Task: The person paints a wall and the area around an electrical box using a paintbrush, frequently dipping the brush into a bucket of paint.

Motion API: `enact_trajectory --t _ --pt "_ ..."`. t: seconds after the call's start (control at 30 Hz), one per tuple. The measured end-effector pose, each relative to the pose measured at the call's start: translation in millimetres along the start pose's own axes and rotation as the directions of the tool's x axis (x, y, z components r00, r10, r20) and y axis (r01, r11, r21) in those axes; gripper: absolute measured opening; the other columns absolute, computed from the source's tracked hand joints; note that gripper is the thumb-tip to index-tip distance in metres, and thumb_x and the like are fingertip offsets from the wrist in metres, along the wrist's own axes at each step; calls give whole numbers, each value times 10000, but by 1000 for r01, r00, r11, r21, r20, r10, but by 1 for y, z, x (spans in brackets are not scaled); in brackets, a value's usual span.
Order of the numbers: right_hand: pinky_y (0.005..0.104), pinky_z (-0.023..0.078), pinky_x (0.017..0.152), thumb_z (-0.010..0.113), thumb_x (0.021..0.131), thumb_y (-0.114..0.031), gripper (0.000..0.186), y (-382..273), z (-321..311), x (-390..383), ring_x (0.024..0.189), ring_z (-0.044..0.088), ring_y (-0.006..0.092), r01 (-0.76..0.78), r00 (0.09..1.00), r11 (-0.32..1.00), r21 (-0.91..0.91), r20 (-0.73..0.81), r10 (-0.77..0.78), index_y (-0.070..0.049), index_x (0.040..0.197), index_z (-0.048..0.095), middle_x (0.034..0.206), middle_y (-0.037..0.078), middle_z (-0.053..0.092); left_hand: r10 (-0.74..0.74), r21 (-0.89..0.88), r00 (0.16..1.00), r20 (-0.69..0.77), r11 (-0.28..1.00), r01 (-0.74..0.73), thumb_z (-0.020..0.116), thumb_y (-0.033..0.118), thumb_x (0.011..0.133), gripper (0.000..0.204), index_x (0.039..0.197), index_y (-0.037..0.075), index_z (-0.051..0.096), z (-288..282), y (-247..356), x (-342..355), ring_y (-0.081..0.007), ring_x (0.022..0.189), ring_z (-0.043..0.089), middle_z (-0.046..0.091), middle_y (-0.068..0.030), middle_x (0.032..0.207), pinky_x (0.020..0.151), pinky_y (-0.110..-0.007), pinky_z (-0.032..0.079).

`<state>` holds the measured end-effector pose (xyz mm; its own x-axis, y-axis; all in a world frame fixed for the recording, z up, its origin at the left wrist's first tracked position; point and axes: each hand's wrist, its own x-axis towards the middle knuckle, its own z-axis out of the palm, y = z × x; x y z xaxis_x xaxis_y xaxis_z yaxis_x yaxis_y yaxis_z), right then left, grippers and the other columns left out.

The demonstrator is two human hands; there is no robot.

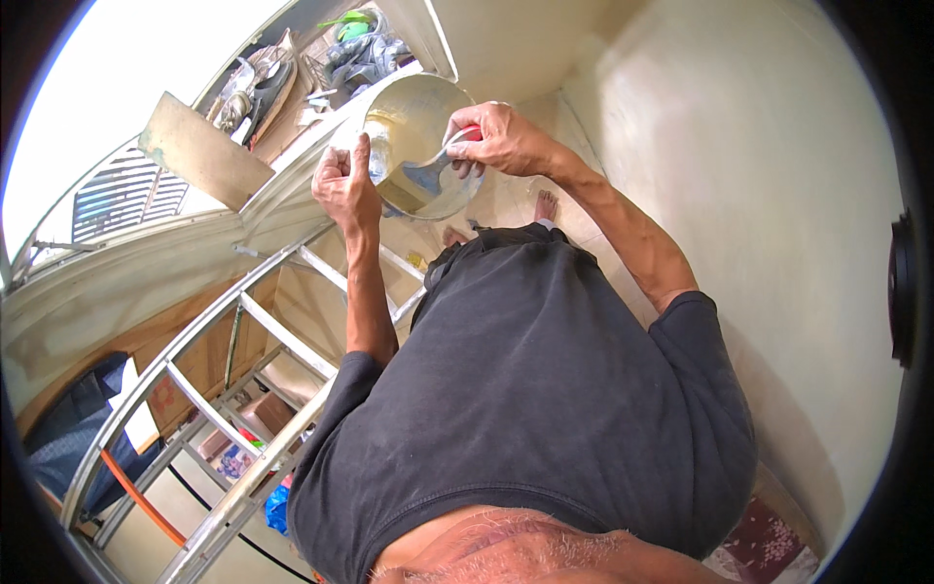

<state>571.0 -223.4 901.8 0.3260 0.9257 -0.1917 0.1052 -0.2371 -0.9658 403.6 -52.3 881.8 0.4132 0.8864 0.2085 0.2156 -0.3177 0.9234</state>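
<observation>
My left hand (352, 193) is closed on the left rim of a pale bucket (413, 102), with its thumb sticking up. The bucket is tilted so its mouth faces me, and whitish smears coat its inner wall. My right hand (504, 142) grips a putty knife (424, 177) by its red handle at the right side of the bucket. The wide grey blade reaches over the bucket's mouth, pointing left and down. Whether the blade touches the wall cannot be made out. Pale residue marks the fingers of both hands.
An aluminium ladder (255, 310) stands to my left. A flat rectangular board (202, 151) rests by the window ledge, near a cluttered heap of bags (365, 58). A pale wall (769, 195) rises on my right. My bare feet (546, 205) stand on a tiled floor.
</observation>
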Motion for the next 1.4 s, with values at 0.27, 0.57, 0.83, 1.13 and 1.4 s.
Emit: enact_trajectory --t 0.27,0.57,0.83,1.13,1.4 --pt "364 554 644 675 831 -85 301 11 2 3 709 678 270 292 738 356 -888 -28 -674 28 1109 643 887 150 702 -11 89 998 54 996 6 771 255 856 437 622 26 483 0 -3 0 -116 548 337 397 5 562 519 -316 295" --pt "311 575 600 614 931 -94 181 5 -15 -33 723 725 218 94 873 988 119 -488 -25 57 1024 645 875 182 726 -59 30 997 -49 998 61 762 272 872 455 604 35 483 1 -13 0 -105 558 333 396 26 575 509 -308 279" --pt "298 518 581 591 934 -107 190 19 11 -11 647 666 150 -44 984 994 99 178 26 48 1030 644 785 89 669 60 57 998 6 997 -60 750 228 883 423 625 33 477 3 6 0 -94 544 350 413 28 575 507 -295 292" --pt "435 549 715 602 945 -203 269 25 2 4 873 678 371 304 869 761 -573 -160 -468 13 1094 663 991 202 692 35 86 999 19 996 -37 744 300 893 494 606 45 432 2 -1 1 -115 534 358 410 2 568 501 -312 306" --pt "418 551 630 602 919 -126 124 11 -13 -36 738 670 343 148 688 617 -773 -368 -626 -16 968 633 887 163 667 124 140 992 -23 983 -119 758 294 850 503 599 -2 437 -1 3 -2 -176 555 342 377 -60 557 529 -376 306"
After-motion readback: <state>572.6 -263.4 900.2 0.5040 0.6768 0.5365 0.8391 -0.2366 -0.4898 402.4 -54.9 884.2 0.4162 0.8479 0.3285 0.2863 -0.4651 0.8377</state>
